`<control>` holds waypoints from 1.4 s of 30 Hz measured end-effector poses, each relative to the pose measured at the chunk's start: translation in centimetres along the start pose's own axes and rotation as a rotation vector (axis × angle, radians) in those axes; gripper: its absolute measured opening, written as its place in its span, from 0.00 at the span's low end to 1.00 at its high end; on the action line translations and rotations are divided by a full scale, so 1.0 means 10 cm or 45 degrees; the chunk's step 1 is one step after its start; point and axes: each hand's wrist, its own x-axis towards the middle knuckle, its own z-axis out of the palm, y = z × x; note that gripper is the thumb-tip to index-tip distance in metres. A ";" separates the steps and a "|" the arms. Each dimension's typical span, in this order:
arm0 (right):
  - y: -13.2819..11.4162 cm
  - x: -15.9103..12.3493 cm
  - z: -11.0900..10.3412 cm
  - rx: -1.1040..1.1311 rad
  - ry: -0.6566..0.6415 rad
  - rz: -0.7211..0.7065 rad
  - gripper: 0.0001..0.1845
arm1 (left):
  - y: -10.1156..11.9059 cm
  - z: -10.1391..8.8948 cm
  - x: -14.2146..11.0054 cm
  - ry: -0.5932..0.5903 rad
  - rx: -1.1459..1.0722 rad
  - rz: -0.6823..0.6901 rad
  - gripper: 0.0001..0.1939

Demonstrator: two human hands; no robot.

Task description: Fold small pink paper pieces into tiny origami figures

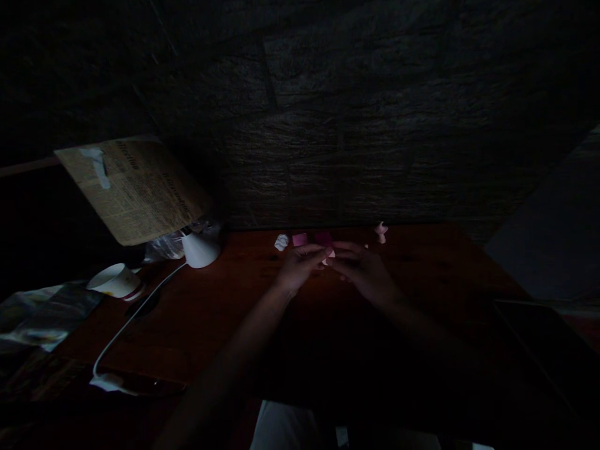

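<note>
You pinch a small pale piece (330, 254) between the fingertips of your left hand (300, 267) and right hand (364, 272), above the far part of the desk (225, 306). Just beyond your fingers is a magenta square (323, 237), with a pink square (300, 239) to its left and a white lump (281, 242) beside that. A pink figure (381, 232) stands to the right, near the wall (319, 137). Well off to the left is a cup (118, 281), tilted.

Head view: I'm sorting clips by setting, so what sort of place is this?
Probably a dim room in a home, judging by the wooden table, the block-patterned wall behind it and the white cup.
</note>
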 end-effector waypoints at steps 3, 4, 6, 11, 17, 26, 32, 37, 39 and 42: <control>0.01 0.00 -0.01 0.014 0.005 0.020 0.22 | 0.01 0.02 -0.01 0.002 -0.030 -0.029 0.16; 0.01 0.00 -0.01 0.020 0.012 0.028 0.21 | 0.02 0.02 -0.02 -0.013 -0.029 -0.037 0.17; 0.01 0.01 -0.02 0.033 0.018 0.043 0.22 | 0.04 0.04 -0.03 -0.051 -0.012 -0.037 0.17; -0.01 -0.01 0.01 0.058 0.035 0.076 0.24 | 0.06 0.03 -0.04 -0.074 0.055 0.008 0.15; -0.02 -0.01 0.00 0.051 0.071 0.120 0.23 | 0.05 0.02 -0.03 -0.027 0.078 -0.055 0.14; -0.03 0.01 -0.01 0.042 0.126 0.233 0.22 | 0.03 0.00 0.01 0.050 0.108 -0.018 0.17; -0.03 0.03 -0.03 -0.183 -0.020 0.282 0.10 | 0.01 -0.22 0.09 0.351 0.559 0.314 0.11; 0.05 0.00 -0.04 -0.423 -0.264 0.218 0.05 | 0.04 -0.27 0.04 0.132 1.271 0.336 0.06; 0.07 -0.02 -0.04 -0.524 -0.337 0.153 0.05 | 0.03 -0.24 0.02 0.107 1.381 0.299 0.08; 0.08 -0.04 -0.06 -0.683 -0.378 0.027 0.05 | 0.02 -0.21 0.02 0.131 1.420 0.247 0.11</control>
